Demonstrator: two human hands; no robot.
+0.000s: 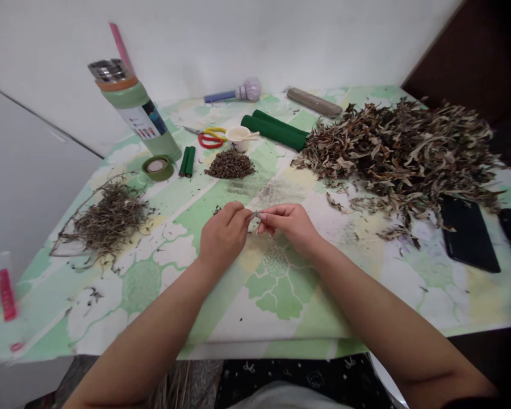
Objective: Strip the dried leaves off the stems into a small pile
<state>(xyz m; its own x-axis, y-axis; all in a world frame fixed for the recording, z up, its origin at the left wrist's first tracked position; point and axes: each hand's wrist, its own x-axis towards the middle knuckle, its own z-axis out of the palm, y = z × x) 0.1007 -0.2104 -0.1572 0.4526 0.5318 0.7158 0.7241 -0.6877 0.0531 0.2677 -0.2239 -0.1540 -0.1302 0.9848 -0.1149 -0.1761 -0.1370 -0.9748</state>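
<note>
My left hand (pixel 225 232) and my right hand (pixel 290 226) meet over the middle of the cloth, fingertips nearly touching. Both pinch a small piece of dried leaf (pixel 256 215), mostly hidden between the fingers. Just beyond them lies a small heap of dark crumbled leaf bits (pixel 230 165), with fine dust on the cloth beside it. To the right spreads a big pile of dry, curled leaves (pixel 400 147). On the left rests a tangle of thin dry stems (pixel 113 216).
A green bottle (pixel 142 122) stands at the back left near a tape roll (pixel 157 167) and two short green rolls (pixel 187 162). Scissors (pixel 210 137), a small white cup (pixel 237 136) and longer green rolls (pixel 276 129) lie behind. A black phone (pixel 469 234) sits at right.
</note>
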